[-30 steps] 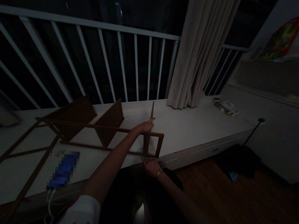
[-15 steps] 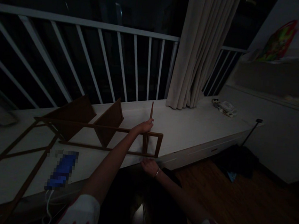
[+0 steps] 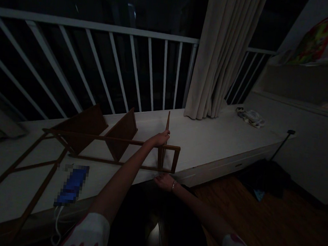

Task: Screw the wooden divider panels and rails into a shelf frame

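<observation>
Brown wooden frame (image 3: 122, 140) lying on the white bench (image 3: 214, 139). Left hand (image 3: 159, 139) clamped on the end board (image 3: 168, 122); right hand (image 3: 164, 181) by the near rail (image 3: 148, 168), can't tell its grip. Reads as steadying the board; next move needs it held square.

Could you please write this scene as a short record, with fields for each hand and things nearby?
Left hand: grip around the end board of the wooden rack
Right hand: by the rack's lower rail; contact unclear
Rack position: lying on the white ledge
Near rack: pixelated blue thing, white cord
Behind: white railing, beige curtain
</observation>
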